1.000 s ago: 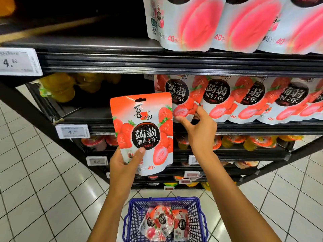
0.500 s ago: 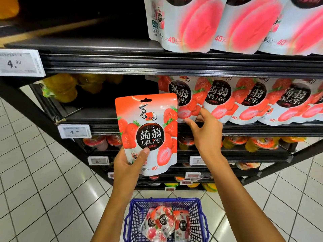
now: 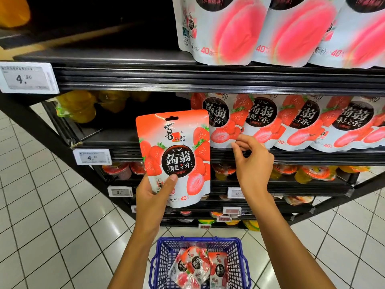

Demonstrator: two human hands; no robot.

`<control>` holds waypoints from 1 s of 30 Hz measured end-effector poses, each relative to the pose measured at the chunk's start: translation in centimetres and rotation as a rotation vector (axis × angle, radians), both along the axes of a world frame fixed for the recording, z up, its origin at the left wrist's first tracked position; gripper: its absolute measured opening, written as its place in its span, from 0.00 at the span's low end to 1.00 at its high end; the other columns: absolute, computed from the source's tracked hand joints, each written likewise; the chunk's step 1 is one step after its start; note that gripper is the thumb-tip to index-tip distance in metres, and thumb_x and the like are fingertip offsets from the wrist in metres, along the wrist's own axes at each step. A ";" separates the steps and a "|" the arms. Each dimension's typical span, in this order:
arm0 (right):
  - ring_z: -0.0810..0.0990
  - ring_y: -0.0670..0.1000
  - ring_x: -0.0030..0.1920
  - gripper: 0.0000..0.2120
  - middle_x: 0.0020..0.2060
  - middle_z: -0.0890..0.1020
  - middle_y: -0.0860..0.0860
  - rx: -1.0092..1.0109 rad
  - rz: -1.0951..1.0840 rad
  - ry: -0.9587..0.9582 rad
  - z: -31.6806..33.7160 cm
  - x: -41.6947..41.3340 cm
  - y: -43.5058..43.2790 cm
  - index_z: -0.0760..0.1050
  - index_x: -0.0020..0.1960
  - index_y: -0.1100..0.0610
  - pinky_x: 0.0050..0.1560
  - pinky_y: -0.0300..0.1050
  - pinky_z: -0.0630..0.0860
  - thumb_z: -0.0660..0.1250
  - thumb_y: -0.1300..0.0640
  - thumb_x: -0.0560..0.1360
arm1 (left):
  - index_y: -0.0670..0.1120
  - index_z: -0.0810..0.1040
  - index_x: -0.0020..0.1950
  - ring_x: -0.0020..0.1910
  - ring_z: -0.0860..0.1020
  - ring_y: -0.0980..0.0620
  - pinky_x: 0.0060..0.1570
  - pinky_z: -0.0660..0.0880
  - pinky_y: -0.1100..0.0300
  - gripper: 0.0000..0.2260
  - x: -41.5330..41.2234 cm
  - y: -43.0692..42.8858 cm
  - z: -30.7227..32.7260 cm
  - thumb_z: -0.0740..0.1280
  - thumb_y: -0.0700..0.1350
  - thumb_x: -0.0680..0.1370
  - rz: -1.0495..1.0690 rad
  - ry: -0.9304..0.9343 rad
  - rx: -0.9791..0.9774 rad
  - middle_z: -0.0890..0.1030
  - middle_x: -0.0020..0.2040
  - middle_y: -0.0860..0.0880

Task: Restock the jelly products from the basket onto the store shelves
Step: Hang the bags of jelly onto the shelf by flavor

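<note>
My left hand (image 3: 151, 198) grips a strawberry jelly pouch (image 3: 177, 155) by its lower left corner and holds it upright in front of the middle shelf (image 3: 312, 157). A row of identical strawberry pouches (image 3: 291, 122) stands on that shelf to the right. At the bottom edge of the leftmost shelf pouch (image 3: 218, 122) is my right hand (image 3: 253, 163), thumb and forefinger close together; whether they pinch it is unclear. The blue basket (image 3: 200, 240) sits on the floor below, with a few more pouches (image 3: 195, 265) inside.
Peach pouches (image 3: 291, 28) fill the top shelf at right. Yellow jelly cups (image 3: 83, 107) sit at the middle shelf's left end, with a dark gap (image 3: 125, 130) behind the held pouch. Price tags (image 3: 92, 157) clip onto shelf edges. Lower shelves hold jelly cups (image 3: 312, 174).
My left hand has carried the pouch a little right and up, closer to the row. My right hand's fingers have curled in at the leftmost shelf pouch's bottom edge.
</note>
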State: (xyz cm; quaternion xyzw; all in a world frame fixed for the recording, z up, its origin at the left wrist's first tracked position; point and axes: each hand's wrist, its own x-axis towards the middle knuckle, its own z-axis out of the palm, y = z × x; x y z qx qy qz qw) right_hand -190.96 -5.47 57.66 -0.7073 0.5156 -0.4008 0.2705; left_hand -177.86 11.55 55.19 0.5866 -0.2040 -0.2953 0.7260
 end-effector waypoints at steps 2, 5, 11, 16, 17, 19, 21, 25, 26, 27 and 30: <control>0.79 0.44 0.47 0.07 0.47 0.84 0.48 0.012 -0.026 0.021 -0.1 -0.1 -0.1 0.80 0.54 0.47 0.49 0.42 0.73 0.70 0.53 0.77 | 0.56 0.83 0.51 0.47 0.84 0.55 0.40 0.79 0.65 0.11 -0.1 -0.1 0.2 0.73 0.52 0.68 -0.006 -0.005 -0.002 0.86 0.49 0.51; 0.76 0.44 0.43 0.07 0.47 0.84 0.47 0.017 -0.051 0.039 -0.2 -0.2 -0.2 0.80 0.54 0.46 0.45 0.41 0.72 0.69 0.52 0.77 | 0.56 0.82 0.51 0.47 0.84 0.55 0.39 0.79 0.65 0.12 -0.2 -0.4 0.6 0.73 0.52 0.68 -0.009 -0.014 -0.002 0.86 0.49 0.51; 0.77 0.46 0.40 0.07 0.44 0.84 0.47 0.028 -0.040 0.021 -0.3 -0.7 -0.6 0.81 0.54 0.47 0.46 0.47 0.77 0.69 0.51 0.77 | 0.60 0.83 0.49 0.47 0.84 0.56 0.39 0.79 0.65 0.08 -0.4 -0.8 1.3 0.74 0.50 0.70 0.005 -0.035 0.024 0.86 0.48 0.52; 0.79 0.45 0.36 0.07 0.39 0.83 0.45 0.038 0.026 -0.158 0.6 -1.7 0.0 0.80 0.53 0.50 0.44 0.49 0.79 0.72 0.54 0.75 | 0.59 0.82 0.49 0.47 0.84 0.56 0.39 0.79 0.65 0.08 -0.5 -1.1 2.0 0.72 0.49 0.71 -0.004 -0.055 0.029 0.86 0.48 0.53; 0.78 0.45 0.35 0.07 0.38 0.82 0.44 0.029 0.033 -0.199 0.9 -2.0 0.4 0.80 0.52 0.49 0.41 0.46 0.79 0.72 0.53 0.75 | 0.59 0.82 0.49 0.46 0.84 0.56 0.39 0.78 0.66 0.08 -0.4 -1.2 2.1 0.72 0.49 0.71 -0.013 -0.061 0.026 0.86 0.47 0.53; 0.79 0.43 0.38 0.04 0.38 0.82 0.43 0.083 0.119 -0.292 1.8 -2.3 1.5 0.80 0.50 0.46 0.38 0.39 0.78 0.71 0.51 0.76 | 0.60 0.83 0.48 0.45 0.84 0.58 0.37 0.78 0.66 0.08 -0.2 -1.3 2.5 0.72 0.49 0.71 -0.030 -0.067 0.022 0.86 0.46 0.54; 0.81 0.40 0.43 0.06 0.42 0.84 0.43 0.261 0.327 -0.348 2.3 -1.9 3.2 0.80 0.52 0.46 0.43 0.34 0.77 0.71 0.49 0.75 | 0.60 0.83 0.47 0.44 0.84 0.58 0.36 0.78 0.66 0.08 0.0 -1.6 2.8 0.72 0.48 0.70 -0.044 -0.062 0.014 0.86 0.45 0.54; 0.84 0.45 0.48 0.19 0.46 0.86 0.45 0.382 0.528 -0.318 2.1 0.0 6.0 0.78 0.59 0.52 0.48 0.38 0.79 0.76 0.60 0.70 | 0.60 0.82 0.51 0.47 0.84 0.54 0.39 0.79 0.65 0.10 1.1 -2.0 3.2 0.73 0.50 0.71 -0.123 -0.069 -0.021 0.86 0.48 0.52; 0.84 0.45 0.48 0.20 0.46 0.86 0.46 0.382 0.510 -0.354 2.2 0.4 6.2 0.78 0.59 0.54 0.47 0.37 0.79 0.76 0.63 0.69 | 0.59 0.81 0.54 0.49 0.84 0.54 0.41 0.79 0.64 0.13 1.5 -2.0 3.3 0.73 0.52 0.71 -0.147 -0.081 -0.035 0.86 0.50 0.52; 0.85 0.45 0.47 0.20 0.46 0.86 0.47 0.380 0.489 -0.403 2.2 0.7 6.3 0.78 0.58 0.55 0.47 0.36 0.79 0.77 0.64 0.69 | 0.57 0.79 0.58 0.52 0.84 0.53 0.44 0.79 0.64 0.16 1.9 -2.0 3.4 0.73 0.53 0.71 -0.168 -0.090 -0.054 0.85 0.53 0.51; 0.85 0.46 0.46 0.17 0.46 0.86 0.48 0.374 0.413 -0.549 2.5 2.1 6.6 0.79 0.56 0.57 0.45 0.33 0.78 0.76 0.66 0.69 | 0.54 0.72 0.65 0.57 0.81 0.54 0.49 0.78 0.66 0.22 3.3 -1.7 3.7 0.72 0.53 0.72 -0.142 -0.112 -0.095 0.83 0.58 0.53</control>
